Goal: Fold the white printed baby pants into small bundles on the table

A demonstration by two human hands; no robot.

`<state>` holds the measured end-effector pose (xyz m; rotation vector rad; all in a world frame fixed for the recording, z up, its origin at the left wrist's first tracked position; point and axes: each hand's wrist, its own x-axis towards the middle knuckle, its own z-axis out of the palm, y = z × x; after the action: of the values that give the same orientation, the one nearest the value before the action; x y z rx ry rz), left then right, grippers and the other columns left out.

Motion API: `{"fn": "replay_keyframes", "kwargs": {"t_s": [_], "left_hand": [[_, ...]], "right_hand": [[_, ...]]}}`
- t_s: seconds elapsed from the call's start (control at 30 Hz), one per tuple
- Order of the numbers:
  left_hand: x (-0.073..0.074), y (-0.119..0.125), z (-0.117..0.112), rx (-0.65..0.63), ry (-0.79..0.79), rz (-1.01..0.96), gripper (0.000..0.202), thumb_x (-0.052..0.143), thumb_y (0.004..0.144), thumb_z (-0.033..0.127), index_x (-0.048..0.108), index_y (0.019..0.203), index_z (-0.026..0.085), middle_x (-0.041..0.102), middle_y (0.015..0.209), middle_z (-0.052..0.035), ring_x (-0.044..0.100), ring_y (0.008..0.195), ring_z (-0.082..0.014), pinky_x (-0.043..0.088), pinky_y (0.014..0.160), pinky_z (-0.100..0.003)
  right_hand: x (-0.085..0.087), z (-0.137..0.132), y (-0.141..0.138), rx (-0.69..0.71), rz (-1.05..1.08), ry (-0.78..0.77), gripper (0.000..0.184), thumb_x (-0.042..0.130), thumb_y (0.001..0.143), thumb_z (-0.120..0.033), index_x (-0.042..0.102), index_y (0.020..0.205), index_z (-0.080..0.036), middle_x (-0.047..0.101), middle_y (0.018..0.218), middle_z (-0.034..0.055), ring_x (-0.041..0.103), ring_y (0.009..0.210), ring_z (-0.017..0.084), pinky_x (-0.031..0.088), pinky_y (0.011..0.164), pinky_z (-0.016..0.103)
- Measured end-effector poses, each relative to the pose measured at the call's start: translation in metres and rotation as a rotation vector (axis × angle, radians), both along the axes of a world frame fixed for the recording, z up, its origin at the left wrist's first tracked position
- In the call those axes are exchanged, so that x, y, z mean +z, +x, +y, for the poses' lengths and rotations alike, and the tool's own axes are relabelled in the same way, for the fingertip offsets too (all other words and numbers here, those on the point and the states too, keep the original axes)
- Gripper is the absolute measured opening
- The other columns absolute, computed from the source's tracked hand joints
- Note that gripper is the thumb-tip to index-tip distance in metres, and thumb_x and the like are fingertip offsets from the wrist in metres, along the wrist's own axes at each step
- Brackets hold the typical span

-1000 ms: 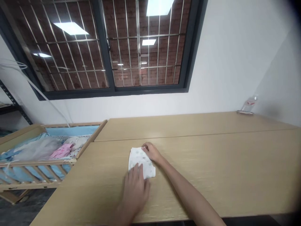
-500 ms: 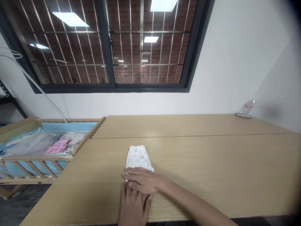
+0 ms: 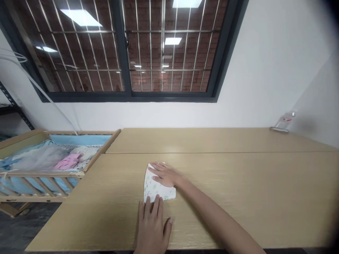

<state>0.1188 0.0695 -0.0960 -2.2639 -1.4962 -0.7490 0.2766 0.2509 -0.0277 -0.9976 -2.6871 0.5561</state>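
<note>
A small folded white cloth (image 3: 155,188) with a faint printed pattern lies on the light wooden table (image 3: 238,183). My right hand (image 3: 164,175) rests flat on the cloth's far half, fingers stretched out to the left. My left hand (image 3: 152,224) lies flat on the table at the cloth's near edge, fingers apart, their tips touching that edge.
A wooden crib (image 3: 45,165) with blue bedding, white netting and a pink garment (image 3: 67,163) stands against the table's left side. A small clear bottle (image 3: 282,123) sits at the far right by the wall. A barred window is above.
My right hand slid from the cloth's near edge up onto its far half. My left hand stayed at the near edge, fingers now spread.
</note>
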Motion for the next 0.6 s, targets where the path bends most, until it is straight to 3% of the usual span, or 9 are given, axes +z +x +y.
{"fn": "replay_keyframes", "kwargs": {"t_s": [0.2, 0.37, 0.43, 0.5, 0.6], "left_hand": [[0.005, 0.011, 0.001, 0.026, 0.002, -0.103, 0.045, 0.050, 0.095, 0.038, 0.062, 0.134, 0.019, 0.064, 0.138, -0.0073, 0.053, 0.129, -0.0357, 0.038, 0.111, -0.055], [0.010, -0.011, 0.018, -0.074, -0.002, -0.113, 0.035, 0.041, 0.096, 0.013, 0.067, 0.119, 0.020, 0.072, 0.121, -0.0066, 0.064, 0.114, -0.0249, 0.048, 0.105, -0.046], [0.013, -0.027, 0.028, -0.136, -0.021, -0.123, 0.034, 0.039, 0.096, 0.011, 0.068, 0.113, 0.019, 0.072, 0.115, -0.0076, 0.066, 0.108, -0.0210, 0.052, 0.099, -0.040], [0.016, -0.043, 0.038, -0.168, -0.023, -0.113, 0.029, 0.042, 0.098, 0.014, 0.068, 0.109, 0.019, 0.072, 0.114, -0.0087, 0.067, 0.106, -0.0212, 0.054, 0.094, -0.039], [0.018, -0.059, 0.052, -0.211, -0.017, -0.060, 0.027, 0.042, 0.099, 0.015, 0.067, 0.103, 0.020, 0.071, 0.115, -0.0086, 0.065, 0.108, -0.0233, 0.051, 0.098, -0.044]], "right_hand": [[-0.004, 0.009, 0.002, -0.077, -0.009, 0.070, 0.058, 0.030, 0.106, -0.051, 0.028, 0.159, -0.029, 0.020, 0.168, 0.0026, 0.012, 0.156, 0.022, 0.005, 0.127, 0.046], [-0.013, 0.002, 0.008, -0.178, 0.121, 0.178, 0.058, 0.035, 0.105, -0.039, 0.032, 0.157, -0.016, 0.025, 0.166, 0.0124, 0.016, 0.155, 0.024, 0.012, 0.126, 0.047], [-0.013, -0.003, 0.012, -0.225, 0.228, 0.235, 0.050, 0.042, 0.102, -0.032, 0.046, 0.149, -0.016, 0.036, 0.161, 0.0147, 0.026, 0.151, 0.027, 0.020, 0.123, 0.049], [-0.009, -0.008, 0.016, -0.260, 0.355, 0.232, 0.038, 0.050, 0.097, -0.027, 0.062, 0.131, -0.017, 0.055, 0.144, 0.0161, 0.046, 0.137, 0.029, 0.033, 0.115, 0.049], [0.002, -0.016, 0.022, -0.230, 0.467, -0.019, 0.026, 0.058, 0.094, -0.032, 0.070, 0.111, -0.017, 0.072, 0.108, 0.0115, 0.066, 0.101, 0.024, 0.051, 0.092, 0.040]]}}
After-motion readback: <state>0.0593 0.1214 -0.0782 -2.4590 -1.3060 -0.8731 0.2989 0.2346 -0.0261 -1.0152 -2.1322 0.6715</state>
